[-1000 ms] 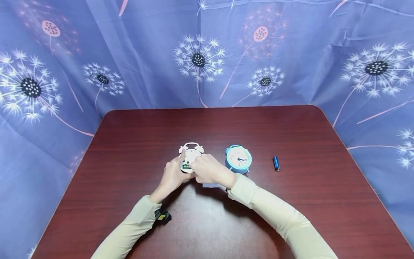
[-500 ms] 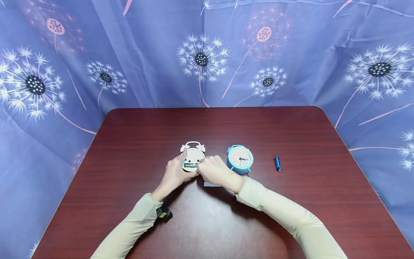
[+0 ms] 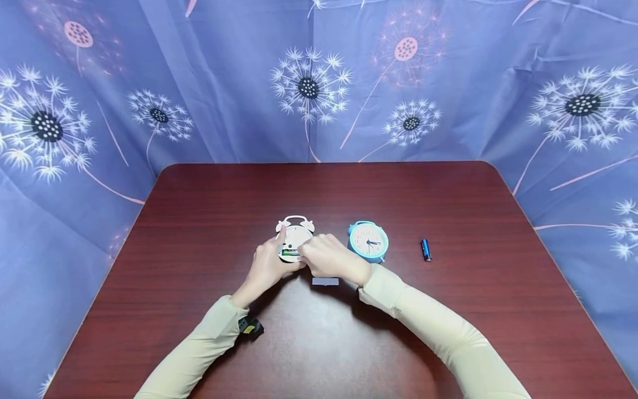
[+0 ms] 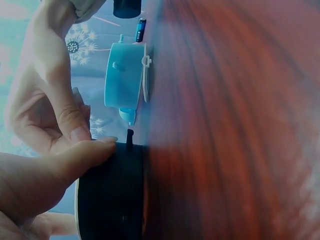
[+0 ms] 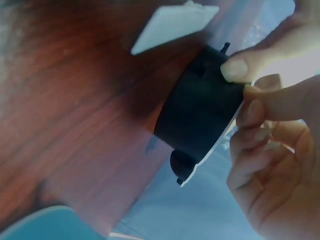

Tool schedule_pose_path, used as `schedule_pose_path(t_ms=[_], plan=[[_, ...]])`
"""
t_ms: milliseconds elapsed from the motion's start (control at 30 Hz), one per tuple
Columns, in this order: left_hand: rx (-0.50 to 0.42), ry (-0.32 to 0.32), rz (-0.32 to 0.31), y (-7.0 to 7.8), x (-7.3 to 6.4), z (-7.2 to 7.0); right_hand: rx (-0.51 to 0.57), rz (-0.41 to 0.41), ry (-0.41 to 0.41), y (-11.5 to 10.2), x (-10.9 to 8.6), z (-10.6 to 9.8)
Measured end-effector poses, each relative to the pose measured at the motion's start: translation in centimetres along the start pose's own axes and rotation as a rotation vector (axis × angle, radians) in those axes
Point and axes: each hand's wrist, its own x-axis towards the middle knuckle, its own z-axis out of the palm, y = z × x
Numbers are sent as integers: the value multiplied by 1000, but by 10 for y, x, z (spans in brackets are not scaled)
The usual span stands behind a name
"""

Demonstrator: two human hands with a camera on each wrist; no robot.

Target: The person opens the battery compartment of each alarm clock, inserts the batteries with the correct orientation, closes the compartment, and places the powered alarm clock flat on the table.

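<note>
A twin-bell alarm clock lies back up, white in the head view; its side looks black from the wrists. Its battery compartment is uncovered, with a green battery in it. My left hand grips the clock from the left, the thumb against its near side. My right hand has curled fingers, thumb and fingertips at the compartment's right end, where they hide the battery's tip. To the right, a blue alarm clock rests face up.
A flat whitish piece lies on the brown table, just in front of my right hand. Farther right lies a blue battery. A patterned blue curtain hangs behind the table.
My right hand drew slightly away to the right, showing more of the green battery, then moved partly back over its end. The left hand keeps its grip on the clock.
</note>
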Motion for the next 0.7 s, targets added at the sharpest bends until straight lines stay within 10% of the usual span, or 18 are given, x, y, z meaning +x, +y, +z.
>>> schedule_pose_path(t_ms=[700], plan=[[40,22,34,2,0,0,182,174,-56,0,-33,-19]])
